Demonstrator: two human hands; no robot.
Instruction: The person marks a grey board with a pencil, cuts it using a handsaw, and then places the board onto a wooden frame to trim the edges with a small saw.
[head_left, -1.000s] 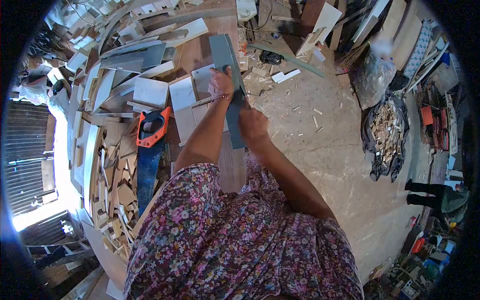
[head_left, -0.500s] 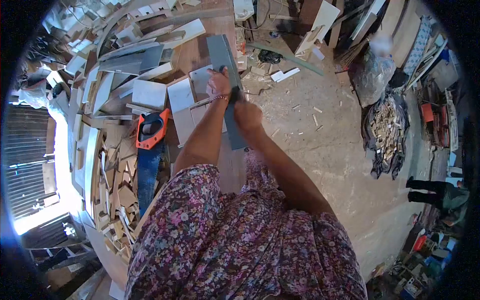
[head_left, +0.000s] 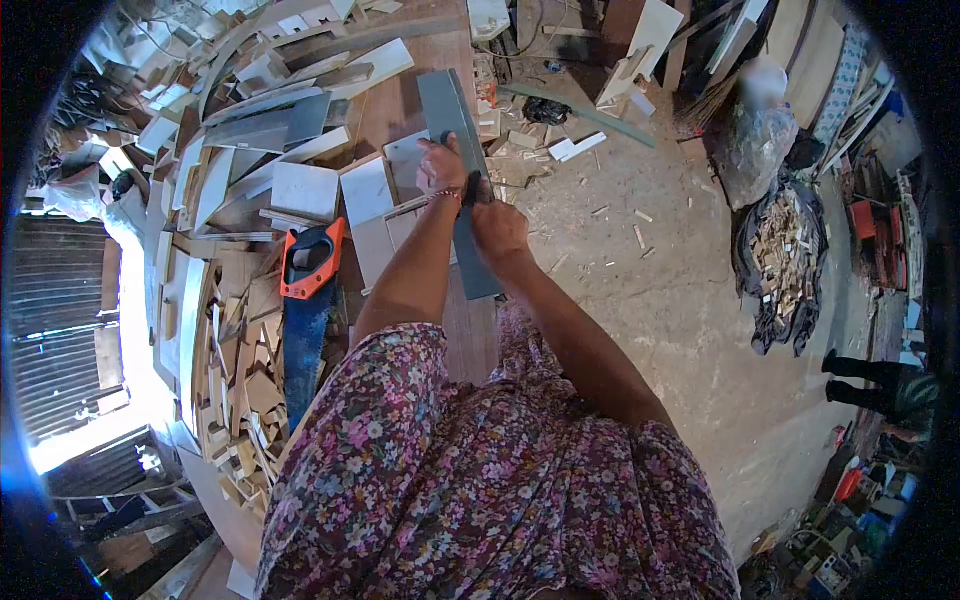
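Observation:
A long dark grey board (head_left: 472, 255) lies on the workbench, running away from me. My left hand (head_left: 441, 165), a beaded bracelet at its wrist, is closed at the board's left side, fingers curled against it. Closed on a small dark tool (head_left: 473, 186), my right hand (head_left: 502, 228) is at the board's right edge, just nearer to me than the left. The fist hides most of this tool, and I cannot make out its kind. Left of my arms lies a handsaw (head_left: 312, 265) with an orange and black handle and a blue blade.
Pale board pieces (head_left: 367, 190) lie beside the grey board. Wood offcuts (head_left: 255, 390) heap up at the left. On the floor, shavings and scraps surround a black sack of wood bits (head_left: 785, 255). Another person (head_left: 880, 385) stands at the far right.
My right hand, blurred half a second ago, now shows sharply at the board's edge. The left hand keeps its place on the board. The whole view has shifted slightly to the right.

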